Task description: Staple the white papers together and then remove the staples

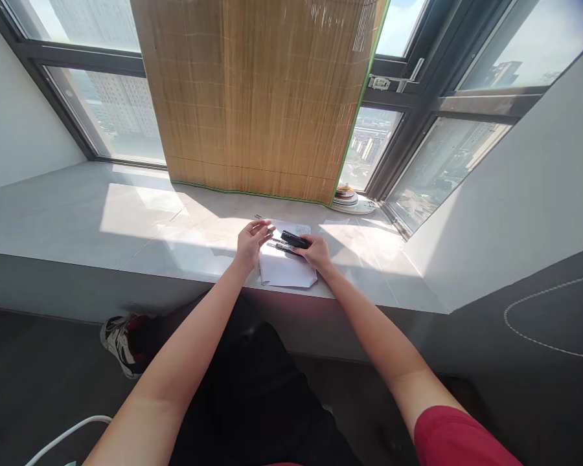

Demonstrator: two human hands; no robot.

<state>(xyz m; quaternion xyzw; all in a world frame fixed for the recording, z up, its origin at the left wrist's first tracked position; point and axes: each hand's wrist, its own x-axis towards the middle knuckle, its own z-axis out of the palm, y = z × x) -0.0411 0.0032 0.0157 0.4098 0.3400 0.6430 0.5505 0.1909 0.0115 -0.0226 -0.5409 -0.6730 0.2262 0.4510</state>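
Note:
A sheet of white paper [287, 268] lies on the pale window sill between my hands, with small dark markings near its top right. My right hand [317, 253] is closed around the end of a thick, black, marker-like object [295, 239] held over the sheet. Just below that, thin dark pens [285, 247] stick out from the same fingers towards the left. By the paper's upper left edge, my left hand [252, 243] has its fingers bent together. Something small and greyish shows at its fingertips, too small to name.
A bamboo blind [267, 97] with green edging hangs just behind the paper. Stacked plates [347, 197] stand at the sill's right corner. The sill [146, 239] ends just in front of the sheet, above my legs. A white cable [72, 430] is at lower left.

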